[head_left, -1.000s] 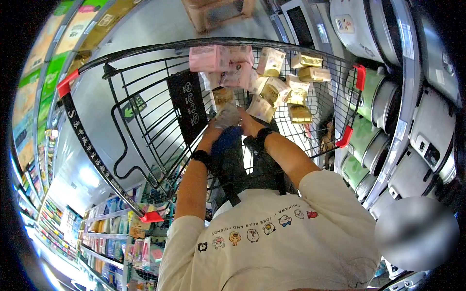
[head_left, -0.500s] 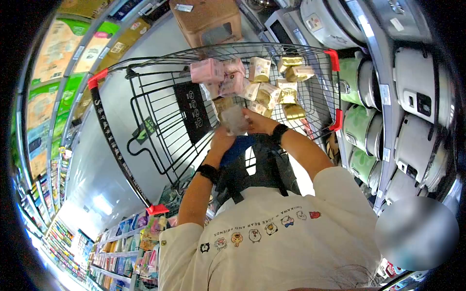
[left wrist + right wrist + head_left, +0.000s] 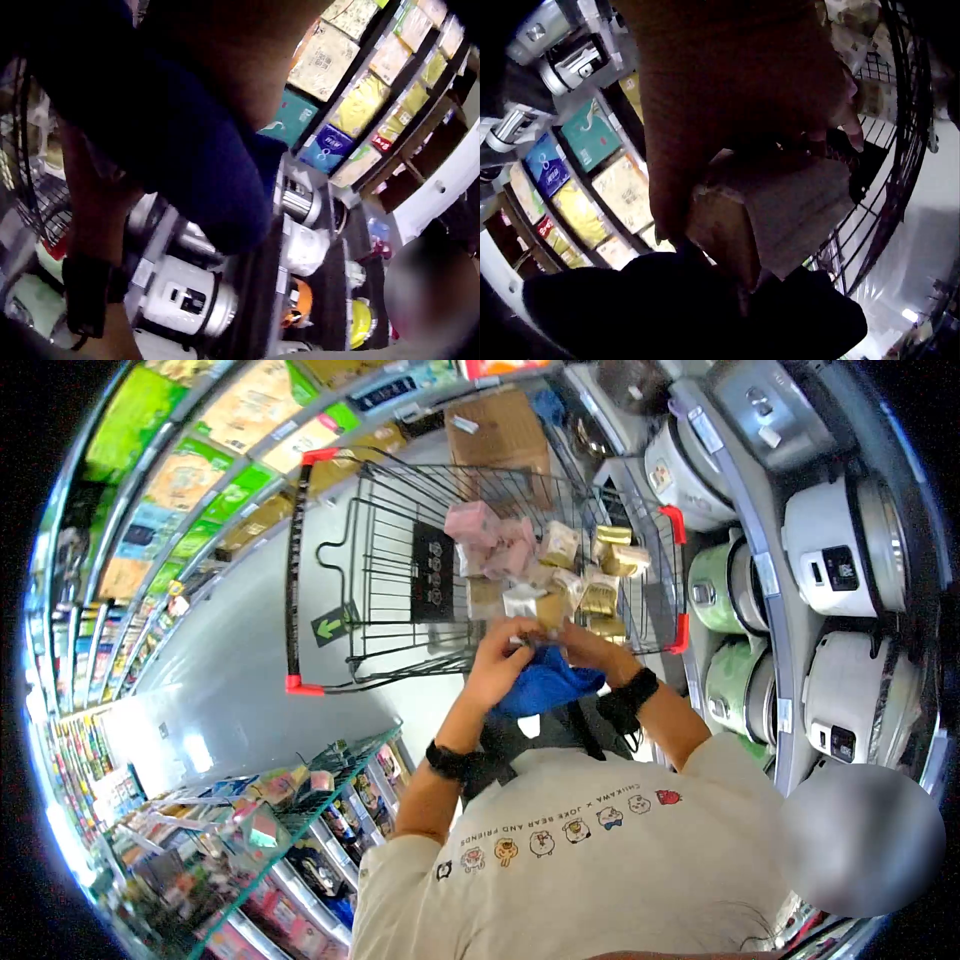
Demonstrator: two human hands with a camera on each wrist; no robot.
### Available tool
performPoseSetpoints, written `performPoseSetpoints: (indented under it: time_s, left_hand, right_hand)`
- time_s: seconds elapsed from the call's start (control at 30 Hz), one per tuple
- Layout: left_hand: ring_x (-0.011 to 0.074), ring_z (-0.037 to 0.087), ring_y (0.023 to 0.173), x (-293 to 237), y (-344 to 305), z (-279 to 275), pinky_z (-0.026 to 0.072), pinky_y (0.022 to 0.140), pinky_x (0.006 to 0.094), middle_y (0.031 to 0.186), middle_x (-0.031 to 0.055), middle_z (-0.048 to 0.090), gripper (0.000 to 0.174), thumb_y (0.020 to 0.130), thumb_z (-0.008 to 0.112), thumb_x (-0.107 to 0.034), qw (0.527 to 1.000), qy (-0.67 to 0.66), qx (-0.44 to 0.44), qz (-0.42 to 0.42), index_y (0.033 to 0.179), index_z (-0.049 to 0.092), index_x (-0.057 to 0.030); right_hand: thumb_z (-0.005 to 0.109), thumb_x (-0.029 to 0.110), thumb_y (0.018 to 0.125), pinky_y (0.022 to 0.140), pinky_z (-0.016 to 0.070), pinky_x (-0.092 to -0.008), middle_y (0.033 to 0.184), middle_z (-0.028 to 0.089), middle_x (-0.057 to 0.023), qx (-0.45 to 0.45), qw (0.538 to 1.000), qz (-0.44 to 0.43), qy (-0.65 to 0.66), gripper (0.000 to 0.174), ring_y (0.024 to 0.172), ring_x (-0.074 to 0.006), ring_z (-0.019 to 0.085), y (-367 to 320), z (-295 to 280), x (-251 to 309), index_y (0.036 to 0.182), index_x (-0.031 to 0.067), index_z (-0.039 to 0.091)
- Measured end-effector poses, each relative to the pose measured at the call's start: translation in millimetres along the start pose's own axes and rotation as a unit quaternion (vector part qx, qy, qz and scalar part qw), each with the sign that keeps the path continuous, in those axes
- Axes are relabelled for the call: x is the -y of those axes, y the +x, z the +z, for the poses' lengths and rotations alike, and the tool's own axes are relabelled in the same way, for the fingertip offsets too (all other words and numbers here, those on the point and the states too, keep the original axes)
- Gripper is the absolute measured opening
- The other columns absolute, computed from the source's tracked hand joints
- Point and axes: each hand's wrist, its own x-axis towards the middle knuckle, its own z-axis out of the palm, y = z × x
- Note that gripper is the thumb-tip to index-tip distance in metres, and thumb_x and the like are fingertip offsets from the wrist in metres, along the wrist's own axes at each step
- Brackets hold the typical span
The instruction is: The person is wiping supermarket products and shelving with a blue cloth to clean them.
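At the near side of a black wire shopping cart (image 3: 380, 480), both hands are close together. My right hand (image 3: 600, 648) grips a small wrapped pack (image 3: 802, 214) with pale faces and a tan end, its thumb on one side. My left hand (image 3: 497, 665) is bent beside the pack, with its thumb and fingers at the upper edge of a bunched blue cloth (image 3: 550, 682). The cloth hangs just below both hands and fills much of the left wrist view. In the cart lie several pink packs (image 3: 472, 523) and gold-and-white packs (image 3: 600, 595).
Rice cookers (image 3: 835, 570) line the shelves along the right, close to the cart. Shelves of packaged paper goods (image 3: 190, 470) run along the left. A cardboard box (image 3: 500, 440) stands beyond the cart. At lower left is a glass-edged display shelf (image 3: 270, 850).
The cart has turned in view and shifted right. The hands have drawn the pack in over the blue cloth, which shows larger now; the left hand has moved to the cloth's edge.
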Motion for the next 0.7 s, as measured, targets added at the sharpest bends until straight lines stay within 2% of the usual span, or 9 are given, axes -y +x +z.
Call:
performPoseSetpoints:
  time_s: [0.07,0.13,0.23,0.33,0.4,0.47,0.53,0.57,0.7]
  left_hand:
    - [0.0179,0.053,0.089,-13.4,-32.0,8.1,0.0407,0.080,0.0270,0.092,0.0076,0.055,0.021,0.075,0.050,-0.005,0.984,-0.169,-0.042,-0.022,0.095,0.056,-0.0005]
    - [0.0118,0.047,0.076,-28.7,-58.5,15.5,0.0385,0.073,0.0234,0.082,0.0029,0.051,0.010,0.081,0.045,-0.004,0.955,-0.149,-0.249,0.059,0.084,0.053,-0.0010]
    - [0.0104,0.045,0.075,-25.8,-97.1,13.1,0.0379,0.071,0.0222,0.081,0.0023,0.049,0.008,0.086,0.042,-0.006,0.881,-0.181,-0.421,0.118,0.085,0.050,-0.0036]
    - [0.0133,0.047,0.081,-13.4,-146.5,18.9,0.0392,0.076,0.0249,0.087,0.0047,0.049,0.009,0.086,0.043,-0.007,0.879,-0.106,-0.433,0.169,0.091,0.050,-0.0022]
    - [0.0182,0.048,0.090,9.9,-184.4,24.8,0.0391,0.085,0.0288,0.097,0.0083,0.048,0.017,0.086,0.044,-0.008,0.860,0.137,-0.464,0.163,0.100,0.049,-0.0001]
    - [0.0257,0.048,0.106,6.9,-235.7,36.9,0.0351,0.096,0.0328,0.114,0.0138,0.046,0.035,0.090,0.044,-0.018,0.847,0.236,-0.449,0.159,0.120,0.042,0.0018]
    - [0.0266,0.048,0.110,49.7,-277.8,46.3,0.0353,0.099,0.0350,0.119,0.0140,0.045,0.041,0.094,0.039,-0.028,0.889,-0.001,-0.436,0.138,0.124,0.039,-0.0001]
    - [0.0247,0.050,0.109,46.9,-304.1,51.6,0.0381,0.098,0.0358,0.119,0.0133,0.046,0.044,0.096,0.034,-0.035,0.865,-0.251,-0.400,0.173,0.126,0.038,-0.0028]
    - [0.0191,0.058,0.094,40.4,-392.8,37.5,0.0444,0.085,0.0292,0.103,0.0098,0.060,0.040,0.093,0.045,-0.031,0.901,-0.128,-0.415,0.017,0.116,0.051,0.0005]
  right_hand:
    - [0.056,0.025,0.088,0.086,0.0439,-0.0290,0.117,0.055,-0.0062,0.079,0.987,-0.057,-0.127,0.038,0.101,-0.0142,0.054,-20.0,17.3,10.2,0.120,0.0068,0.049]
    - [0.058,0.026,0.087,0.085,0.0441,-0.0294,0.116,0.054,-0.0050,0.087,0.989,-0.010,-0.116,0.044,0.100,-0.0138,0.053,-39.0,48.1,19.7,0.124,0.0076,0.043]
    - [0.061,0.028,0.084,0.084,0.0444,-0.0300,0.115,0.053,-0.0033,0.105,0.988,0.055,-0.097,0.055,0.099,-0.0132,0.053,-75.1,98.7,22.5,0.130,0.0089,0.036]
    - [0.064,0.029,0.082,0.083,0.0439,-0.0300,0.114,0.052,-0.0026,0.128,0.984,0.041,-0.119,0.066,0.098,-0.0129,0.051,-102.6,145.1,-5.6,0.135,0.0095,0.030]
    - [0.064,0.026,0.081,0.085,0.0427,-0.0315,0.116,0.050,-0.0036,0.106,0.987,-0.029,-0.113,0.067,0.101,-0.0138,0.050,-109.2,166.4,-45.4,0.135,0.0085,0.029]
    - [0.067,0.027,0.078,0.095,0.0372,-0.0361,0.127,0.044,-0.0110,0.064,0.982,-0.021,-0.177,0.078,0.114,-0.0224,0.044,-122.6,193.1,-76.5,0.138,0.0054,0.024]
    - [0.068,0.029,0.075,0.099,0.0330,-0.0379,0.133,0.039,-0.0161,0.039,0.968,-0.069,-0.238,0.085,0.121,-0.0271,0.038,-139.7,213.7,-120.1,0.140,0.0044,0.019]
    - [0.069,0.030,0.074,0.102,0.0306,-0.0388,0.136,0.035,-0.0193,0.036,0.963,-0.083,-0.254,0.090,0.126,-0.0299,0.035,-153.9,231.4,-131.2,0.142,0.0040,0.015]
    - [0.070,0.030,0.073,0.102,0.0292,-0.0377,0.130,0.037,-0.0157,0.097,0.924,-0.118,-0.350,0.086,0.122,-0.0249,0.036,-221.9,303.9,-160.0,0.138,0.0015,0.020]
